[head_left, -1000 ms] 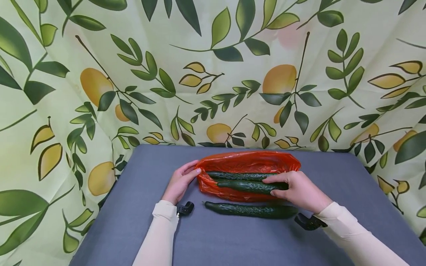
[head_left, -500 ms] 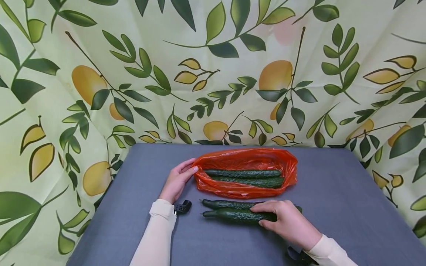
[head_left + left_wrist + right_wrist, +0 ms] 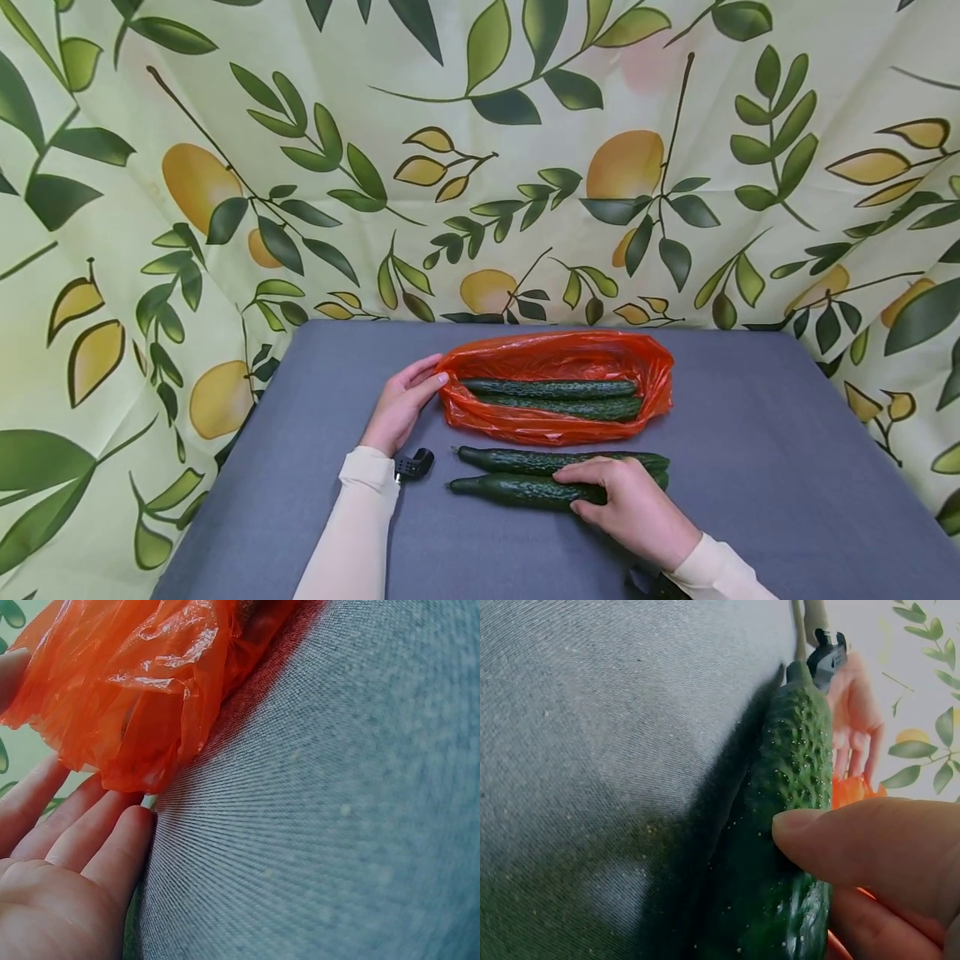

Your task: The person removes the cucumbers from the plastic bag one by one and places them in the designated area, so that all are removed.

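Observation:
An orange-red plastic bag (image 3: 555, 429) lies with its mouth spread, and two dark green cucumbers (image 3: 551, 388) are inside it, side by side. At the bag's left end my left hand (image 3: 402, 406) holds the rim, thumb on one side and fingers along the other; the left wrist view shows these fingers (image 3: 90, 832) nearly straight against the plastic. In front of the bag, another cucumber (image 3: 510, 460) lies on the table. Nearest me, a further cucumber (image 3: 510, 490) is gripped by my right hand (image 3: 626, 504) between thumb and fingers. The hand hides its right part.
Grey cloth covers the table (image 3: 750, 467), which shows on both sides of the bag and in front. A curtain (image 3: 525, 167) printed with leaves and fruit hangs behind the table and at its sides. Black wrist cameras (image 3: 415, 465) sit on both sleeves.
My right hand has carried a cucumber out of the bag toward me, down to beside the one on the table, then slightly left. My left hand stays at the bag's rim.

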Demonstrator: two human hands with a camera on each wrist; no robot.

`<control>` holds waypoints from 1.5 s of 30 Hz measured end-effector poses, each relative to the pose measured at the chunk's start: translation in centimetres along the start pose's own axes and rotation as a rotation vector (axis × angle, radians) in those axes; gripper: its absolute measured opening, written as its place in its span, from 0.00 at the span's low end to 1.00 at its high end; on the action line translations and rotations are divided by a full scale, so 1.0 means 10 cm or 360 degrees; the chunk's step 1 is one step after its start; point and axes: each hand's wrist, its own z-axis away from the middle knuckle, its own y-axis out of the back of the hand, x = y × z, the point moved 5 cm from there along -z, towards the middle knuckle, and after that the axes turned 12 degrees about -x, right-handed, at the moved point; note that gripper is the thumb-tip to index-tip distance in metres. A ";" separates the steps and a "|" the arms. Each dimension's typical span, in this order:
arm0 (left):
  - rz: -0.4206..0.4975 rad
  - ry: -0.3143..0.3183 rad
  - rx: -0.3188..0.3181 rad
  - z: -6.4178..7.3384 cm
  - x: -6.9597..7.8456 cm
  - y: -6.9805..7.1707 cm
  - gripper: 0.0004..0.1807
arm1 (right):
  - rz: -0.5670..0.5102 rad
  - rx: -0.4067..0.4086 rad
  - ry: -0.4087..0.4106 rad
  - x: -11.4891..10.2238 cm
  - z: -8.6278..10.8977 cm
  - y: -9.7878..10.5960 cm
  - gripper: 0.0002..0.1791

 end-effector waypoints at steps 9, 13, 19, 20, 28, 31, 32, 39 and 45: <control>-0.0029 -0.0010 0.0011 0.01 0.04 0.01 0.29 | 0.0033 -0.0035 -0.0037 -0.02 -0.03 -0.03 0.20; -0.0026 -0.0017 0.0016 0.02 0.05 0.01 0.28 | 0.0059 -0.0048 -0.0049 -0.03 -0.04 -0.05 0.21; -0.0011 -0.0021 0.0024 0.01 0.04 0.03 0.29 | 0.0051 -0.0080 -0.0048 -0.03 -0.07 -0.04 0.21; -0.0004 -0.0023 0.0027 0.01 0.04 0.03 0.29 | 0.0042 -0.0097 -0.0045 -0.03 -0.08 -0.04 0.21; 0.0037 -0.0042 0.0039 0.01 0.05 0.02 0.28 | 0.0004 -0.0160 0.0046 -0.09 -0.15 0.09 0.18; 0.0024 -0.0040 0.0046 0.02 0.06 0.02 0.28 | 0.0020 -0.0117 0.0104 -0.12 -0.21 0.24 0.17; 0.0030 -0.0043 0.0050 0.02 0.06 0.03 0.28 | 0.0026 -0.0098 0.0114 -0.11 -0.24 0.29 0.16; 0.0021 -0.0040 0.0043 0.02 0.03 0.02 0.28 | -0.0057 -0.0034 0.0090 -0.01 -0.49 0.67 0.15; 0.0009 -0.0038 0.0046 0.01 0.00 -0.01 0.28 | -0.0118 -0.0027 0.0063 0.14 -0.70 0.85 0.16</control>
